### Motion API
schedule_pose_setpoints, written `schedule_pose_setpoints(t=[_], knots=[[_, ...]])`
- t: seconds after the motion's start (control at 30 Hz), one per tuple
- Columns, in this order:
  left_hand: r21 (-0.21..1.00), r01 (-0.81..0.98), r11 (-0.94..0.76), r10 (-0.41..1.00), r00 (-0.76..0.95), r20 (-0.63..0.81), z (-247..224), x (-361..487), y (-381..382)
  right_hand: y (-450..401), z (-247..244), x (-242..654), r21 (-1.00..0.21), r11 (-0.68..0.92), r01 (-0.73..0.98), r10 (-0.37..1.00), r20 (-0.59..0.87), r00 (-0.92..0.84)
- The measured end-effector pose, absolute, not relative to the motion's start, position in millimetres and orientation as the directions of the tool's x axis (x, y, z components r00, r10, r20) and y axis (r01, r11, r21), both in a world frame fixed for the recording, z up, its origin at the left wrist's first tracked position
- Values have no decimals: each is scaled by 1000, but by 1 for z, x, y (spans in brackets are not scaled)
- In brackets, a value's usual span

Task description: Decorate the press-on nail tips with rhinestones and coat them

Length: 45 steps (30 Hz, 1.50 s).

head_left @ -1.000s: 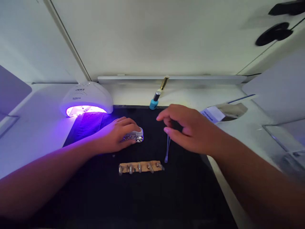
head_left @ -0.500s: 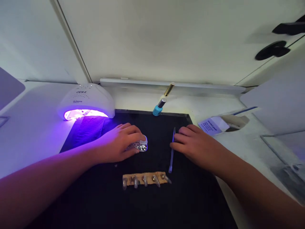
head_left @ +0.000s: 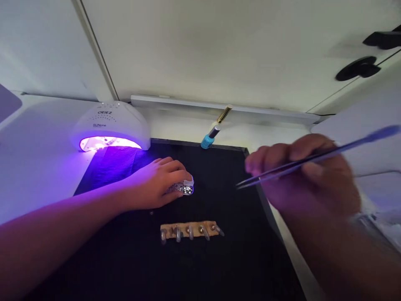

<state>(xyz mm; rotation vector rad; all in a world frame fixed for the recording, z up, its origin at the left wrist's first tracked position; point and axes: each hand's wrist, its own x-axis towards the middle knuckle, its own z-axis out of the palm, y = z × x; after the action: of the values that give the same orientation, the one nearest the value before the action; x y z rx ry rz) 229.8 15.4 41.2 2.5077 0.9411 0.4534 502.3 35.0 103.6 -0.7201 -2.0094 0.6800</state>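
Note:
My left hand (head_left: 164, 182) rests on the black mat with its fingers around a small clear rhinestone case (head_left: 188, 190). One lidded compartment of shiny stones shows past the fingertips. Raised at the right, my right hand (head_left: 307, 179) grips a pair of tweezers (head_left: 278, 169) between thumb and fingers, tips pointing left and slightly apart, with nothing visible between them. Below the case, a cardboard strip (head_left: 196, 229) carries several clear nail tips (head_left: 190, 232) in a row. A tiny bead (head_left: 152, 213) lies on the mat left of the strip.
A white nail lamp (head_left: 112, 125) glows purple at the back left, over purple ridged material (head_left: 117, 165). At the mat's back edge stand a blue polish bottle (head_left: 207, 141) and a gold-capped tube (head_left: 224, 114). The black mat (head_left: 200, 271) covers the middle of the white table.
My right hand has picked the tweezers up from the mat and lifted them to the right, turning their tips leftward. My left hand stays on the rhinestone case.

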Motion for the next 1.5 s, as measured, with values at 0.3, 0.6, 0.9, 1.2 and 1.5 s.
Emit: schedule_pose_setpoints(t=[0.3, 0.6, 0.9, 1.2, 1.5], knots=[[465, 572, -676, 684, 721, 109, 42, 232, 15, 31, 47, 480, -939, 243, -243, 751, 340, -565], [361, 619, -698, 687, 720, 94, 49, 228, 8, 37, 49, 476, -988, 126, -87, 688, 151, -710], [313, 622, -718, 680, 721, 129, 50, 228, 10, 36, 53, 477, -870, 468, 155, 668, 234, -707], [135, 574, -808, 590, 791, 163, 50, 225, 7, 27, 59, 483, -681, 650, 336, 657, 283, -699], [79, 575, -814, 579, 794, 184, 55, 229, 3, 23, 54, 483, -621, 717, 316, 605, 329, -725]])
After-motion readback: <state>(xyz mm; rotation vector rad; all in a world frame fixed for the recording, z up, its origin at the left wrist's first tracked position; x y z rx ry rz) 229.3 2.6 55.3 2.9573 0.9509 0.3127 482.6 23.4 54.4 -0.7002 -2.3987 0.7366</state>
